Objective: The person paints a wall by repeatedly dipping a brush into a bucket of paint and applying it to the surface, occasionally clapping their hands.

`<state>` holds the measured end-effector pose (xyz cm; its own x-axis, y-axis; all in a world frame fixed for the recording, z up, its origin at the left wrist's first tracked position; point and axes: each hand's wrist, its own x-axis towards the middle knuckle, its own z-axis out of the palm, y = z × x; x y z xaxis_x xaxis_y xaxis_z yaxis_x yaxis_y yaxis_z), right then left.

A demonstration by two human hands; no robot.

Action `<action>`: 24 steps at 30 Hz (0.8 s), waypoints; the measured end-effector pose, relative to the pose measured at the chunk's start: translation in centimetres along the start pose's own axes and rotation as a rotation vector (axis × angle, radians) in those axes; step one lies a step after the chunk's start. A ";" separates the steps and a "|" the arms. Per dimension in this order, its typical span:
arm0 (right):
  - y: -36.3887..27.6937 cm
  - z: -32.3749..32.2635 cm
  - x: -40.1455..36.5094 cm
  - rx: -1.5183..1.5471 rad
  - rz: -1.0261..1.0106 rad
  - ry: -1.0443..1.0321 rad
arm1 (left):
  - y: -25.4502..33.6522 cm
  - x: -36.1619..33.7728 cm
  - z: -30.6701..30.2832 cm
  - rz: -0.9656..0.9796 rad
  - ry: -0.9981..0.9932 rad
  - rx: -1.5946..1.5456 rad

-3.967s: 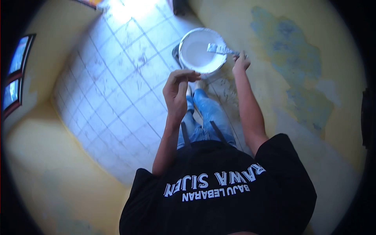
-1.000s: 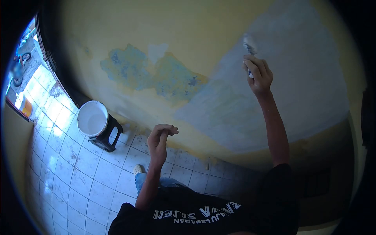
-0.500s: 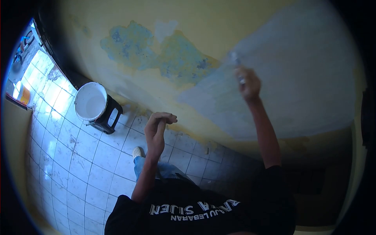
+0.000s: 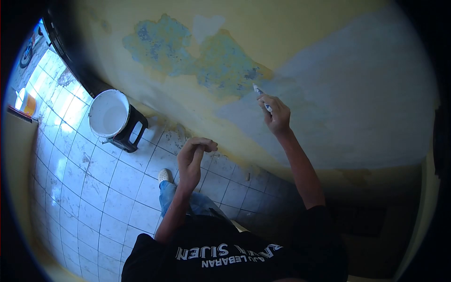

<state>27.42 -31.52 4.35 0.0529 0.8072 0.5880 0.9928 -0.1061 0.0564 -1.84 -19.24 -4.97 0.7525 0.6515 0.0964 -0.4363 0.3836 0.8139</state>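
One slim brush [image 4: 259, 91] in right hand [image 4: 277, 116] fingers against flaking wall [image 4: 206, 61]; left hand [image 4: 191, 160] fingers curled, empty

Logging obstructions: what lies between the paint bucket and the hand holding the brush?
In the head view, only bare yellow wall; the left hand hangs lower.

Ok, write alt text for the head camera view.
A person's right hand presses a paintbrush to a yellow wall, at the edge of a pale painted area beside a peeling blue-green patch. The left hand hovers curled over the tiled floor; a white bucket sits on a stool.
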 end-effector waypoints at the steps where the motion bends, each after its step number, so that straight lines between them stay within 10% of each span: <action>1: 0.5 -1.2 0.5 -0.053 -0.029 -0.007 | 0.2 0.2 0.0 -0.007 0.007 -0.005; 12: 0.1 -6.3 3.1 -0.325 -0.077 0.411 | -0.7 -0.3 -1.0 -0.077 -0.024 -0.057; 24: -1.4 3.9 -4.1 0.167 0.254 -0.036 | -0.3 -0.2 -4.7 -0.087 0.067 -0.027</action>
<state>26.22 -32.39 -1.29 0.3027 0.7871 0.5374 0.9510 -0.2125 -0.2244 -4.19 -16.33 -7.91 0.7540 0.6567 -0.0133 -0.3844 0.4575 0.8018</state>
